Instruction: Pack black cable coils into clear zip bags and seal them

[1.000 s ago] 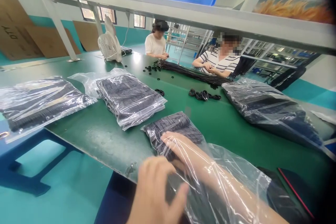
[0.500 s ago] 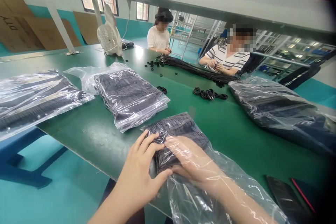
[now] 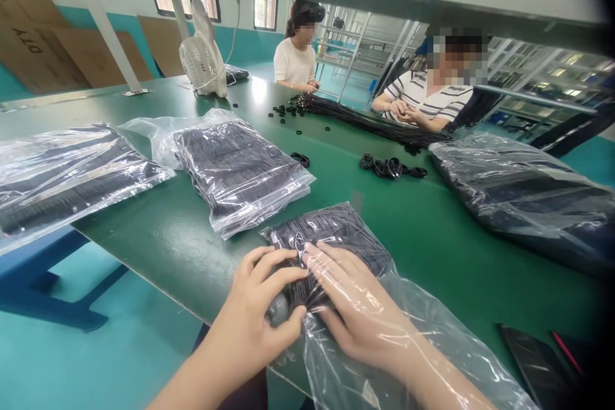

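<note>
A clear plastic bag with rows of black bands [image 3: 346, 230] lies near the front edge of the green table [image 3: 168, 237]. My right hand [image 3: 348, 298] reaches inside the bag, its fingers spread over the bands. From outside, my left hand [image 3: 262, 304] touches the bag's left side with curved fingers and the thumb apart. The bag's loose, empty end [image 3: 432, 333] drapes over my right forearm. Behind it lies a filled bag of black bands [image 3: 235, 166]; a similar bag [image 3: 72, 173] is at the far left.
A large bag of dark items [image 3: 519, 192] sits at the right. Black coils [image 3: 391, 168], a long bundle of black cords [image 3: 355, 122] and a white fan [image 3: 204, 61] are farther back. Two people sit across the table. A blue stool [image 3: 52, 288] stands below left.
The view has shifted slightly. My left fingers have curled more against the bag, and my right hand's fingers have moved a little over the bands inside it.
</note>
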Available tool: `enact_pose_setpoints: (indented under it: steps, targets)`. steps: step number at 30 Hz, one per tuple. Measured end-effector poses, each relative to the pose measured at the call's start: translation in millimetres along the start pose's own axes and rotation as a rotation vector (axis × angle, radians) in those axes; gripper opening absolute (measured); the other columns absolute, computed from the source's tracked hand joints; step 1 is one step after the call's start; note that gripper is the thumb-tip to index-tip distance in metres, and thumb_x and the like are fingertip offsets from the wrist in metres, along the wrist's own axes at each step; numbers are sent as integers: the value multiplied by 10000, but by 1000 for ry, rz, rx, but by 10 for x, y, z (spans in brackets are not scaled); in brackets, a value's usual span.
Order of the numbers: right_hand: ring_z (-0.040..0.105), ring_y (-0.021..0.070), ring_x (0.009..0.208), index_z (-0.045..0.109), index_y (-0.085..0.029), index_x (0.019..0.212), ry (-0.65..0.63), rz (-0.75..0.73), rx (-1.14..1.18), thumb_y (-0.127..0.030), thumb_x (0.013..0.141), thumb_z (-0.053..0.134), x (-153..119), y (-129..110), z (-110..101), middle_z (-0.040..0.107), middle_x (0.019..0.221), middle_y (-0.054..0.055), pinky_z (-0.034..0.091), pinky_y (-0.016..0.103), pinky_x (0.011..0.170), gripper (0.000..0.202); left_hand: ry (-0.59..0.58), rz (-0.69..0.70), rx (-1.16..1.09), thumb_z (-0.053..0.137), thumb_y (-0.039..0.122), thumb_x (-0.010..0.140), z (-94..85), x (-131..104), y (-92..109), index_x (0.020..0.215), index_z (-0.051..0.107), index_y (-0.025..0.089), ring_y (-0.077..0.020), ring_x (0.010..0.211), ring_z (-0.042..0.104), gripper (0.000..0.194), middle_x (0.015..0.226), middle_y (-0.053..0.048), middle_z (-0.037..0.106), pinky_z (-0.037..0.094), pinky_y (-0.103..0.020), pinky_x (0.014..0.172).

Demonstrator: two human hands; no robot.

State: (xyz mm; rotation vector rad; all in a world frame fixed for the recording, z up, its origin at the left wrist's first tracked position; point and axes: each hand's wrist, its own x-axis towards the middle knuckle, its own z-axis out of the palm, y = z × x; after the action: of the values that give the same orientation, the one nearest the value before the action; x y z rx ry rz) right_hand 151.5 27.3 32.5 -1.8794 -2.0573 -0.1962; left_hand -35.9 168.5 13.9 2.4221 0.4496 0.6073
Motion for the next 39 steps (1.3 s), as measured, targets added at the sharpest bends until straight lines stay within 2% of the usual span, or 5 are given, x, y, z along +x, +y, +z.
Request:
enact_pose_setpoints:
  steps: [5, 12, 21, 29, 39]
  targets:
    - [373, 305, 1461, 440, -94, 1549, -25, 3, -33, -132, 922, 505, -14, -43, 17, 423, 1599, 133, 436, 555, 1183, 632, 28, 61, 37, 683, 273, 888, 5, 25, -1, 1204, 588, 338, -275, 1306, 415, 336, 1342, 31, 628, 445, -530, 1103]
    - [403, 313, 1432, 473, -88, 1522, -20, -16, -71, -148, 931, 519, 5, -19, 40, 486, 1546, 144, 457, 551, 1159, 596, 77, 68, 87, 677, 283, 906, 66, 13, 68, 1159, 570, 267, -283, 1282, 422, 276, 1326, -37, 593, 452, -508, 1064]
    - [378, 314, 1457, 462, -114, 1534, -55, -36, -72, -90, 890, 519, -25, 0, 40, 435, 1592, 122, 427, 565, 1183, 647, 282, 43, 176, 689, 257, 892, 171, -88, 118, 1171, 609, 241, -257, 1081, 488, 290, 1154, -89, 476, 492, -453, 928]
    - [406, 316, 1455, 475, -96, 1505, 52, -45, -36, -304, 965, 612, -20, -54, 24, 519, 1522, 143, 471, 569, 1134, 595, 39, 33, 5, 688, 312, 925, 40, -87, 29, 1276, 534, 297, -235, 1233, 474, 383, 1302, -65, 514, 515, -417, 1017]
    - [388, 277, 1502, 540, -170, 1473, -12, -16, -21, -241, 1000, 540, -35, 16, 23, 501, 1564, 72, 439, 543, 1184, 478, 52, 26, 15, 731, 267, 839, 38, 4, 41, 1086, 577, 255, -252, 1184, 512, 291, 1239, -53, 566, 499, -465, 992]
